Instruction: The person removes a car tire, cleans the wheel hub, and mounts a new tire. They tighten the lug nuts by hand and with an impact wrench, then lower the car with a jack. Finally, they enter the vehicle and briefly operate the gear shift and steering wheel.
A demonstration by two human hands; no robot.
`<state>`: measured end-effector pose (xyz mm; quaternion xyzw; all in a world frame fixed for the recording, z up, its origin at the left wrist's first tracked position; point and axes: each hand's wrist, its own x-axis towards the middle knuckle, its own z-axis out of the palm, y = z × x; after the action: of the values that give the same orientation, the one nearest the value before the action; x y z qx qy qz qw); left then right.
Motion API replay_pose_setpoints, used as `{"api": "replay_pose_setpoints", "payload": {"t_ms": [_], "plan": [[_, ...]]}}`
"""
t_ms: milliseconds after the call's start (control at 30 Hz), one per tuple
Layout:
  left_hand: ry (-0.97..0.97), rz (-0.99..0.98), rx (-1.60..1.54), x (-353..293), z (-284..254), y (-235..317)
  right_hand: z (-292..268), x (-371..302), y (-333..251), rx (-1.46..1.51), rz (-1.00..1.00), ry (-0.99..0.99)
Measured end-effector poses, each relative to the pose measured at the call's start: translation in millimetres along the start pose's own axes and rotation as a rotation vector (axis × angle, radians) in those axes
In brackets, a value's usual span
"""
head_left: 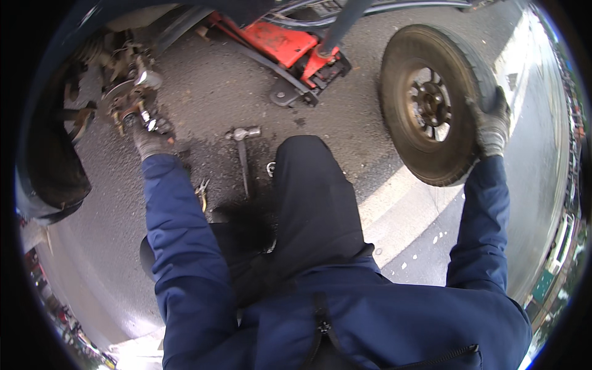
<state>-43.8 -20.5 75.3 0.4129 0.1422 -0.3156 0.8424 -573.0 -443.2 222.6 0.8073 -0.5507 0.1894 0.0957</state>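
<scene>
My left hand (151, 143), in a grey glove, reaches to the rusty wheel hub (128, 105) at the left. Its fingers are lost among the metal parts there, so whether it grips anything is unclear. My gloved right hand (492, 126) is closed on the outer edge of a wheel (394, 102), with the thumb on the sidewall and the fingers over the tread. The wheel stands upright on the ground, its dirty, rusty rim facing my knees. A hammer (244, 154) lies between the hub and my knee. Close by are pliers (202, 192) and a small metal ring (271, 168).
A red floor jack (283, 46) stands under the vehicle at the top. A dark, curved part (52, 166) hangs at the far left. My bent knee (308, 166) is between hub and wheel. A white painted line (401, 197) crosses the wet asphalt.
</scene>
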Motion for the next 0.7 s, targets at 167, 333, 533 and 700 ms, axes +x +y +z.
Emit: {"api": "replay_pose_setpoints", "payload": {"t_ms": [167,333,533,700], "plan": [[0.039,0.084,-0.035,-1.7,2.5,-3.1,1.1,0.6,2.0,0.012,0.001,-0.002],[0.109,0.104,-0.19,-21.7,-7.9,-39.5,4.7,9.4,12.6,0.012,0.011,-0.043],[-0.123,-0.142,-0.237,-53.6,8.8,-92.6,32.1,70.2,68.5,0.023,0.189,-0.247],[-0.06,-0.279,-0.148,-71.2,47.0,-121.4,20.2,88.9,80.1,-0.167,0.033,-0.496]]}}
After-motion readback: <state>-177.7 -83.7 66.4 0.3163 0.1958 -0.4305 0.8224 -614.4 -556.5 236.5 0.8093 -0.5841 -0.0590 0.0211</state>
